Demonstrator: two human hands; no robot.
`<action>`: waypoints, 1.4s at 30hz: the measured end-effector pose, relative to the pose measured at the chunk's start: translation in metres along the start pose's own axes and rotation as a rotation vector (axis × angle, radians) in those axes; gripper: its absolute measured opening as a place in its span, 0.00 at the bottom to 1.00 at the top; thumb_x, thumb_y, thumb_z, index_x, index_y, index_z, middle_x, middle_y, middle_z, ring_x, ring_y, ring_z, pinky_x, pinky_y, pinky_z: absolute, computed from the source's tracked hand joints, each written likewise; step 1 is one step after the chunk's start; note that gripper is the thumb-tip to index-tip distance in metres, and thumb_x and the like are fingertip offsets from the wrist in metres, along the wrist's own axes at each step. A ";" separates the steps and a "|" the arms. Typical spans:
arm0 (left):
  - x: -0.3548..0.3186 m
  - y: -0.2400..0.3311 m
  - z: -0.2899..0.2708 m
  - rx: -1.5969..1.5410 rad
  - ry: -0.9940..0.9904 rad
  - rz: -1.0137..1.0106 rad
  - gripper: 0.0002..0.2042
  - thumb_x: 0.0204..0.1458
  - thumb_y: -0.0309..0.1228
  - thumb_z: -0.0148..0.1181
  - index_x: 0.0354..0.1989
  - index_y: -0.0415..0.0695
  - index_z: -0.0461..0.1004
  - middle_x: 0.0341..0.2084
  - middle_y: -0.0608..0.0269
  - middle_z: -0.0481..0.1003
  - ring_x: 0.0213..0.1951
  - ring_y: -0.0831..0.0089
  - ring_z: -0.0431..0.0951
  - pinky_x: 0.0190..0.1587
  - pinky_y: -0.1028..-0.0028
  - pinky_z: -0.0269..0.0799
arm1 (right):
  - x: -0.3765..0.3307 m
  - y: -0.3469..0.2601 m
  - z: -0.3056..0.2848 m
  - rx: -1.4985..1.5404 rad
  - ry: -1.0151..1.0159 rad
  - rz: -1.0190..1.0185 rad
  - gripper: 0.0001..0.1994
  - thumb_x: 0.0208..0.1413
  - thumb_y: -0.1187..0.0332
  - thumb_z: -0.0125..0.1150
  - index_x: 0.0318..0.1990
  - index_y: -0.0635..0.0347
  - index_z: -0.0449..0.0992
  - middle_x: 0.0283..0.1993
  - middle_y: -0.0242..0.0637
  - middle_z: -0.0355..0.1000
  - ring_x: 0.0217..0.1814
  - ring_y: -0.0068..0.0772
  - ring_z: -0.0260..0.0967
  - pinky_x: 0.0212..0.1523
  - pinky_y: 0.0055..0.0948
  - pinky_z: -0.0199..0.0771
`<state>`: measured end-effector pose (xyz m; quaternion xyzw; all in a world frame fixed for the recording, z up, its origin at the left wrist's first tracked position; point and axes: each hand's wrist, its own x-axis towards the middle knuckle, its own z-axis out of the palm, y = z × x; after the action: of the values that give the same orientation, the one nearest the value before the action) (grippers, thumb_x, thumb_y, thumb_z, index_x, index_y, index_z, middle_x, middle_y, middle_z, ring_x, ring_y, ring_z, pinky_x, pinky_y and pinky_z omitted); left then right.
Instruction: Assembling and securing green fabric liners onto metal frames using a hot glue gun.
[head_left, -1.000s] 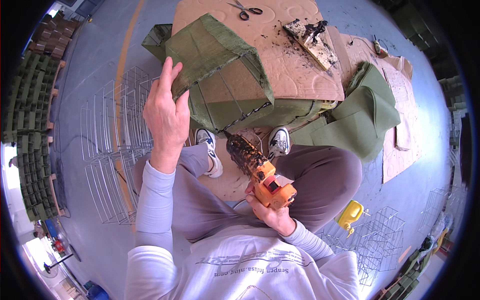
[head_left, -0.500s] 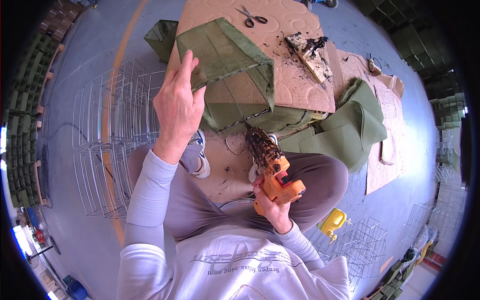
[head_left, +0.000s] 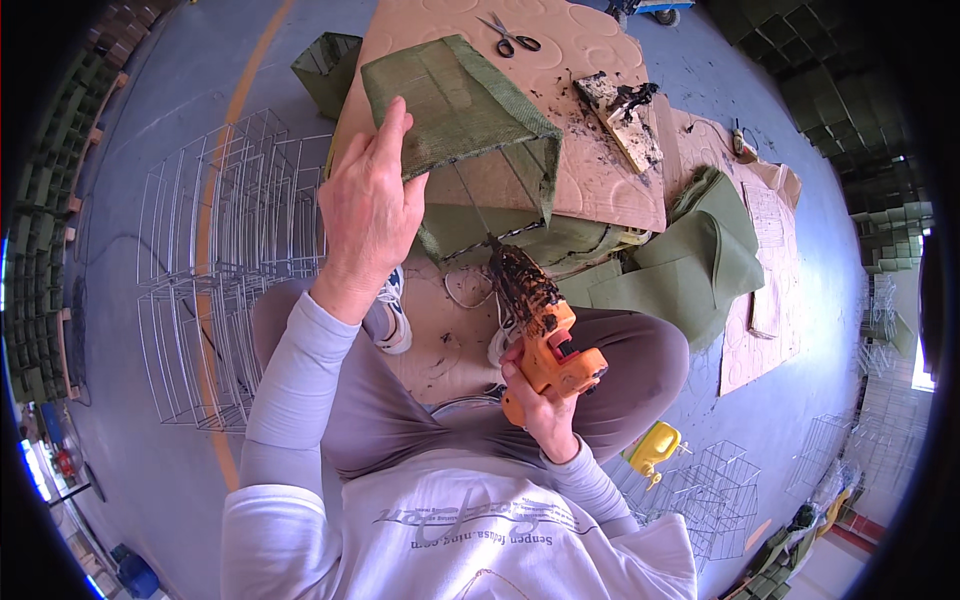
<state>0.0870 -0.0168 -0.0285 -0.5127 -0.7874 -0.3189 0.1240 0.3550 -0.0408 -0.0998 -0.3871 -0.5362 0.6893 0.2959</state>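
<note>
Grey floor spreads under me, wire frames (head_left: 215, 270) stacked at my left. I see my left hand (head_left: 372, 205) pinching the green mesh basket (head_left: 455, 105) by its edge over the cardboard sheet (head_left: 600, 150), while my right hand (head_left: 540, 405) is wrapped around the orange glue gun (head_left: 545, 335) (nozzle crusted black). I judge hot glue could drip onto my leg if the nozzle dips.
</note>
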 end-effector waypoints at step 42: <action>0.001 0.000 -0.001 0.001 0.011 0.025 0.34 0.43 0.25 0.69 0.61 0.30 0.63 0.45 0.52 0.79 0.42 0.62 0.78 0.42 0.68 0.77 | -0.004 -0.007 -0.005 0.035 0.066 -0.021 0.12 0.54 0.83 0.60 0.44 0.62 0.70 0.39 0.30 0.70 0.42 0.22 0.69 0.44 0.23 0.70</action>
<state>0.0863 -0.0165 -0.0273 -0.5206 -0.7804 -0.3199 0.1327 0.3616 -0.0396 -0.0931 -0.3987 -0.5179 0.6823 0.3276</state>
